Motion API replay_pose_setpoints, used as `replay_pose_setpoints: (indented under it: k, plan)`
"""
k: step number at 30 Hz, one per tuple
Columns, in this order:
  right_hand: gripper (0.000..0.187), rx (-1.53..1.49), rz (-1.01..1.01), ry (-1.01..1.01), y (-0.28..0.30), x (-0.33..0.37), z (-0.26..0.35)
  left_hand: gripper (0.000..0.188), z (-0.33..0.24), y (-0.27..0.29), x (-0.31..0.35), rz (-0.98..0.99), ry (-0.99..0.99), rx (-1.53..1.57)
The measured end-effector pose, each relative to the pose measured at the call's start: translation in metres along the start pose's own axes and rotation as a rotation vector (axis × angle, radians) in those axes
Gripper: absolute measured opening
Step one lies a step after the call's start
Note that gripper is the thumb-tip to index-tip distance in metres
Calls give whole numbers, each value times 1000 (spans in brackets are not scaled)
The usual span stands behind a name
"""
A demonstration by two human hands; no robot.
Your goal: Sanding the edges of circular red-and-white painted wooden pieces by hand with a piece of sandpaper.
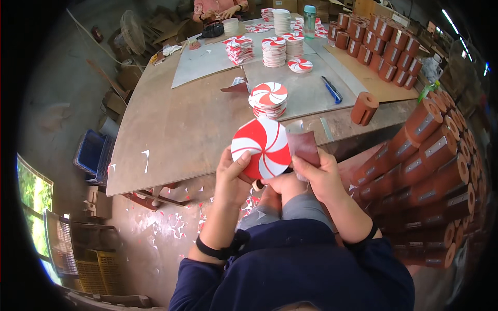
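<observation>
My left hand (pixel 231 170) grips a round disc (pixel 263 147) with red and white swirls, its thumb lying on the face. In my right hand (pixel 319 173) is a folded sheet of brown sandpaper (pixel 305 147), pinched under the thumb, at the disc's right edge. Just beyond stands a short stack of similar swirl discs (pixel 268 97) on the table. Behind it lies another brown sheet (pixel 237 87), partly curled up.
More disc stacks (pixel 273 52) and a blue cutter knife (pixel 332 90) lie farther across the table (pixel 155 124). Brown cylinders (pixel 430 155) are piled high at my right; one (pixel 364 109) stands near the table edge. A co-worker (pixel 220 8) sits opposite. Scraps (pixel 166 225) litter the floor.
</observation>
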State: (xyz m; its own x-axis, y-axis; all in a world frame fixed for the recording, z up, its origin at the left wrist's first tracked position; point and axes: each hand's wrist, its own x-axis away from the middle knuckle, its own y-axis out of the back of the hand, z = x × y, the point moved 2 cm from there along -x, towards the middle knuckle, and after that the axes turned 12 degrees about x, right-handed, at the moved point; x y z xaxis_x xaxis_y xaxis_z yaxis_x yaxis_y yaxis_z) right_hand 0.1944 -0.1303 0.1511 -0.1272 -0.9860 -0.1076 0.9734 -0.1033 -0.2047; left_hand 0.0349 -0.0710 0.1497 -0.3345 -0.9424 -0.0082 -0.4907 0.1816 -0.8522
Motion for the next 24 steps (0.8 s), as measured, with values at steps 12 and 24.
replay_pose_setpoints:
  k: [12,24]
  plan:
    - [40,1002,-325,1117,-6,6,59,33,26,-1,9,-84,239,300]
    - [57,1242,-278,1134,-2,4,15,34,21,5,11,67,308,346]
